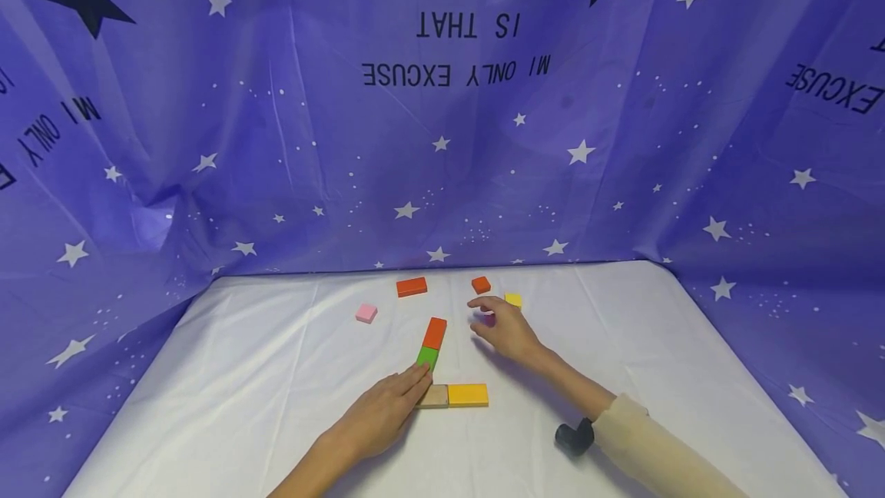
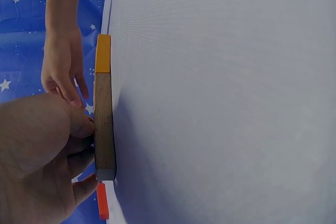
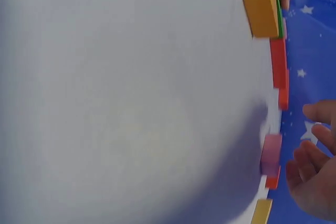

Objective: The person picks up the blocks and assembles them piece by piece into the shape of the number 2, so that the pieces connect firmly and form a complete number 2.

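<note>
A person sits at a white cloth-covered surface (image 1: 242, 375) with small flat coloured blocks scattered on it, backed by a purple star-printed cloth (image 1: 276, 137). The left hand (image 1: 383, 413) lies low on the surface with its fingers stretched out and relaxed, the fingertips touching a brown block (image 1: 434, 396) and reaching the near end of a green block (image 1: 428, 357). From the left wrist view the fingers (image 2: 79, 150) press against the side of that brown block, gripping nothing. A long yellow block (image 1: 468, 395) lies end to end against the brown one on its right. An orange block (image 1: 435, 333) continues the line of the green block away from the person, the two touching end to end. The right hand (image 1: 503, 327) hovers further out, palm down, its fingers loosely spread and holding nothing. Just under its fingertips sits a purple block (image 1: 488, 320), partly hidden in the head view; whether the fingers touch it cannot be told. Beyond that hand lie a small orange block (image 1: 481, 284) and a small yellow block (image 1: 513, 300), close together. Further left, well apart from both hands, sit a longer orange block (image 1: 411, 287) and a pink block (image 1: 366, 313). A pale sleeve (image 1: 657, 452) covers the right forearm, with a dark wrist device (image 1: 574, 436) beside it.
</note>
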`<state>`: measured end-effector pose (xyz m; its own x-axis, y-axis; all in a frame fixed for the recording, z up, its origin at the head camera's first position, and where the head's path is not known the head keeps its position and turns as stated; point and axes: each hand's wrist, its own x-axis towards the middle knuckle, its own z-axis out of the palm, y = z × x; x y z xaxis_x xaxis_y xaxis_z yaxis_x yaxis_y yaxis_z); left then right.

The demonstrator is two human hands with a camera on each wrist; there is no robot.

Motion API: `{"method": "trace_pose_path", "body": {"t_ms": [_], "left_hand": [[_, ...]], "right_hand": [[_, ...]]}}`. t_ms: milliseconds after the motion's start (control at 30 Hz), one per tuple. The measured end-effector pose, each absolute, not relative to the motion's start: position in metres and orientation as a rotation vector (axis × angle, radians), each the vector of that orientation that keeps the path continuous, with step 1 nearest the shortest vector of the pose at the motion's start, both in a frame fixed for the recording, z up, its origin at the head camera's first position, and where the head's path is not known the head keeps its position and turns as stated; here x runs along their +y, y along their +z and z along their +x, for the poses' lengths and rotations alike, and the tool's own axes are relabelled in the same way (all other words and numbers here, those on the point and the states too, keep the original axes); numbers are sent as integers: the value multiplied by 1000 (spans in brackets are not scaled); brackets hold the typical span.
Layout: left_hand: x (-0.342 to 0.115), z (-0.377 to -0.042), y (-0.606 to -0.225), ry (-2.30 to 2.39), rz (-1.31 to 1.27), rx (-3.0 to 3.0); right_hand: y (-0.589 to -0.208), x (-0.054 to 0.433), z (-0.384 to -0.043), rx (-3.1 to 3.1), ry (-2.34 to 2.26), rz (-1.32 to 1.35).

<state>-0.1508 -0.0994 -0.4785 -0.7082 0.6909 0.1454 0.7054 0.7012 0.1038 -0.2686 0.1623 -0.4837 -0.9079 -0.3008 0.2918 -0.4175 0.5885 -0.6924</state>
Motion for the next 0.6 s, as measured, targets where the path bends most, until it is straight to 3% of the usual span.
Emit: {"method": "trace_pose_path", "body": {"t_ms": [600], "left_hand": [[-98,-148,-476,-236,-1139,-2850]], "right_hand": [[-498,197,-270,-2717,1133,586]]}}
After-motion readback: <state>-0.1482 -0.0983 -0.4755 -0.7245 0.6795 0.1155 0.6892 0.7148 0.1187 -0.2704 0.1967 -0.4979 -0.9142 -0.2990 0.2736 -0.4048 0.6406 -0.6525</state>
